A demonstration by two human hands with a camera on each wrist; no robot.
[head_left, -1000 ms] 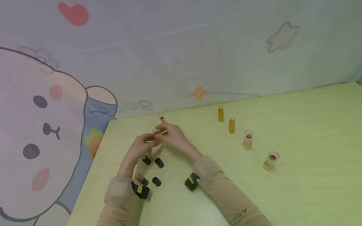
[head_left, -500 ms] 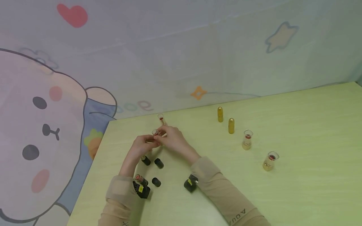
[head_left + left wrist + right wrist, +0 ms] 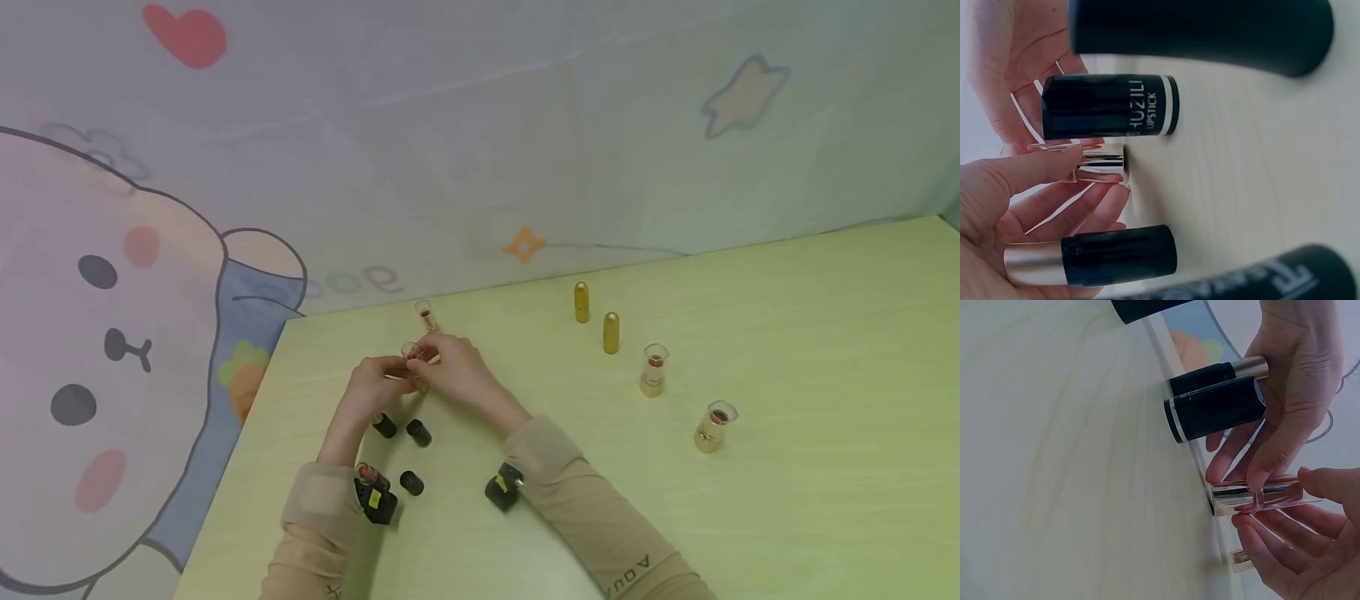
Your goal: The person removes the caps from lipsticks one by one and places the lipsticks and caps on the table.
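A lipstick with a shiny gold base and a clear flared cap stands between both hands at the left of the table. My left hand pinches it at the base, thumb on one side and fingers on the other. From the right, my right hand pinches the clear upper part between thumb and fingers. The base is close to the table top in the wrist views. Just behind the hands stands another clear-capped lipstick, partly hidden. A black cap lettered "LIPSTICK" stands nearer.
An uncapped gold-and-black lipstick, a pink-tipped lipstick and another black cap stand by my left forearm. Two gold bullet-shaped tubes and two clear-capped lipsticks stand to the right. A printed curtain hangs behind the table.
My right hand has come slightly lower, still holding the lipstick's upper part. The left hand keeps its grip. The head view has shifted a little, so things appear slightly further left.
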